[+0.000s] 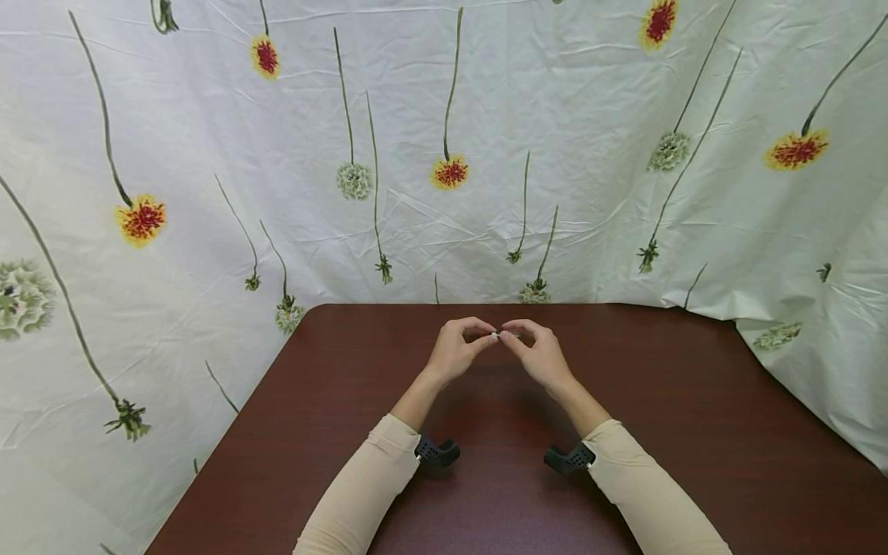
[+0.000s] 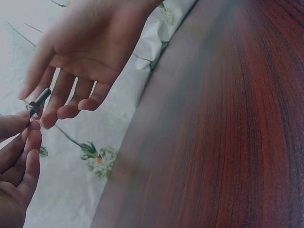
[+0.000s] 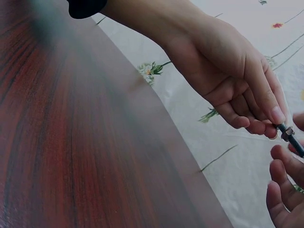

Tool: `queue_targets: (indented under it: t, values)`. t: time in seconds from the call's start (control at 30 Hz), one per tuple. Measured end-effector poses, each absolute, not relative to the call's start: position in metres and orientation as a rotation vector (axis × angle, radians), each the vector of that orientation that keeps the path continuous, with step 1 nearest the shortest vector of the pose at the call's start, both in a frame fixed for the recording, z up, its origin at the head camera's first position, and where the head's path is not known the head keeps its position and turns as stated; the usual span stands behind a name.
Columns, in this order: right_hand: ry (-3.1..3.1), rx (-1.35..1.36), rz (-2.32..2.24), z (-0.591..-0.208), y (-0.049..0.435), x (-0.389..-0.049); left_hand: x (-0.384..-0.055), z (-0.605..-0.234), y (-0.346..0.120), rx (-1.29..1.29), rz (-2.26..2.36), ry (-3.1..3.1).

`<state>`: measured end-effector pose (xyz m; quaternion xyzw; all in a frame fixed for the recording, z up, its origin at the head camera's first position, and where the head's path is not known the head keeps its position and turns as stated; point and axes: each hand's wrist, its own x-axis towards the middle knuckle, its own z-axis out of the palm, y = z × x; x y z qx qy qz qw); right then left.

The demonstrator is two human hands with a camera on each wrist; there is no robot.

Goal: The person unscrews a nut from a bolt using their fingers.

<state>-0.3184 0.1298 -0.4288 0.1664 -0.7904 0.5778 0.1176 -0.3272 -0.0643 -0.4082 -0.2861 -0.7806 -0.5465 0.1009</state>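
A dark threaded bolt (image 3: 297,147) with a small metal nut (image 3: 288,133) on it is held up between both hands. My left hand (image 1: 453,351) pinches one end of the bolt between thumb and fingertips. From the other side, the thumb and index finger of my right hand (image 1: 545,356) close about the nut. In the left wrist view the bolt's threaded end (image 2: 44,94) sticks out past the nut, beside the right fingers. The remaining right fingers hang loosely curled. Fingertips hide part of the bolt.
Both hands are above the far part of a dark red-brown wooden table (image 1: 659,432). A white curtain with printed flowers (image 1: 555,100) hangs behind it and drapes along the sides. Black straps (image 1: 437,452) sit on the wrists, at the ends of beige sleeves (image 1: 364,486).
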Motion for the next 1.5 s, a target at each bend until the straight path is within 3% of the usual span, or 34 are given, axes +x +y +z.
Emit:
queue_targets:
  t: [0.13,1.5]
  values:
    - [-2.321,0.479,1.675,-0.43,0.13,-0.319,-0.345,-0.425,-0.066,-0.831,-1.608,-2.332]
    - [-2.295,0.488,1.718,-0.428,0.129,-0.318,-0.346,-0.428,-0.066,-0.825,-1.613,-2.334]
